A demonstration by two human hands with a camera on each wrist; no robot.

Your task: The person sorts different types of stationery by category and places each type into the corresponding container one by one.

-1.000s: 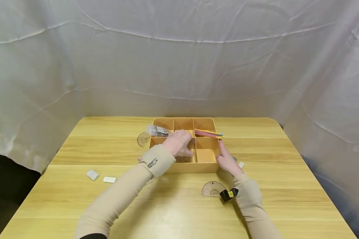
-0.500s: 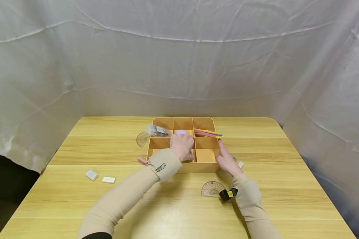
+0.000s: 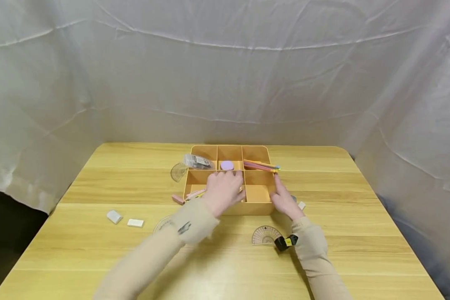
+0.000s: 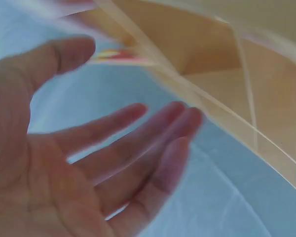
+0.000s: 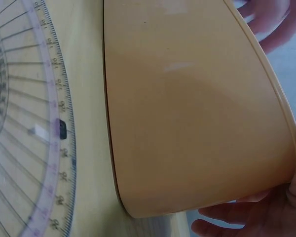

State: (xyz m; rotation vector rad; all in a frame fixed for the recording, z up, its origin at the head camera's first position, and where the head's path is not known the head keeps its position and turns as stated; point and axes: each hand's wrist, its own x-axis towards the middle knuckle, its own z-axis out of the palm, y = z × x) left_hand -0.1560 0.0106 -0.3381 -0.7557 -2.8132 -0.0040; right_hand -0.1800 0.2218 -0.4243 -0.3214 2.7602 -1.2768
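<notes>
A tan organizer box (image 3: 255, 209) with several compartments sits toward the back of the table. My left hand (image 3: 225, 189) is over its front middle compartment; the left wrist view shows the palm with fingers (image 4: 113, 118) spread and nothing held. At the front right corner, my right hand (image 3: 284, 202) grips the box wall, thumb at the rim and fingers along the outside. A round lilac object (image 3: 226, 165) lies in the back middle compartment. Colored pens (image 3: 261, 166) lean out of the back right one. Pink and yellow sticks (image 3: 196, 194) show beside my left wrist.
A clear plastic pack (image 3: 198, 161) lies across the back left compartment, near a protractor (image 3: 178, 171). Another protractor (image 3: 266, 236) and a small black object with a yellow label (image 3: 283, 243) are in front. Two white blocks (image 3: 136, 223) lie left, a pink block (image 3: 178, 200) beside the box.
My left hand first moves right within the box, then slightly back left. The lilac object and the pink and yellow sticks come into view. My right hand stays at the corner.
</notes>
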